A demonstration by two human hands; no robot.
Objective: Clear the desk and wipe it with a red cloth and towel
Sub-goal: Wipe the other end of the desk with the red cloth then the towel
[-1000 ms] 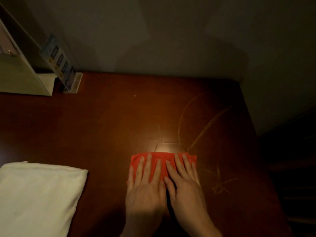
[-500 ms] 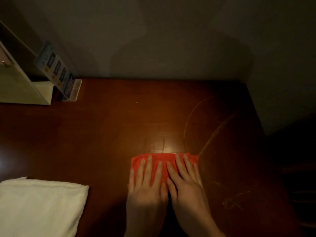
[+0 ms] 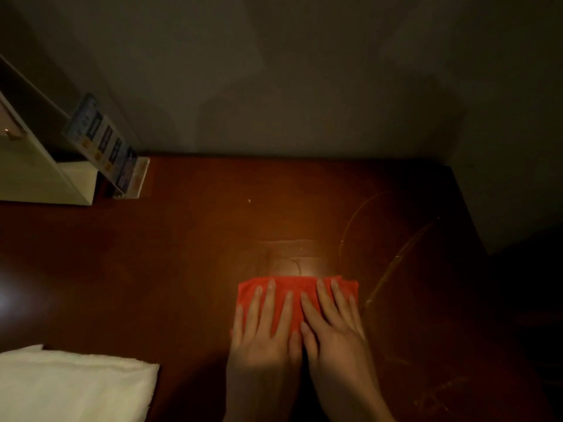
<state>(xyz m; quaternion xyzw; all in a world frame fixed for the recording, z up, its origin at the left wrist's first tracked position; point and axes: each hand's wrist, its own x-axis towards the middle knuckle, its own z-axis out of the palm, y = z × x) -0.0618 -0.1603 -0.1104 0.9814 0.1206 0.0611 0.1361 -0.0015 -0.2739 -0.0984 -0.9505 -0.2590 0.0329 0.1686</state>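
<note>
- Head view shows the red cloth (image 3: pixel 297 295) folded flat on the dark wooden desk (image 3: pixel 189 269), right of centre and near the front edge, with the left hand (image 3: pixel 265 336) and the right hand (image 3: pixel 332 330) laid on it side by side.
- Both hands lie with fingers straight and slightly spread, palms down, pressing the cloth onto the wood; neither pinches or curls round it.
- Judged from the pale, curved streaks (image 3: pixel 396 260) just right of the cloth and the faint smears beyond its far edge, the wiping step is under way and much of the surface is not yet covered.
- To do it well, the person would likely keep even pressure through both palms so the folded cloth slides as one pad rather than bunching.
- Overlapping straight passes toward the wall should lift the streaks better than short scrubs.
- White towel (image 3: pixel 70 388) lies at the front left corner, well apart from the hands, ready for drying.
- Leaflet stand (image 3: pixel 106 147) and pale box (image 3: pixel 36 175) sit at the back left; strokes there probably need care not to knock them.
</note>
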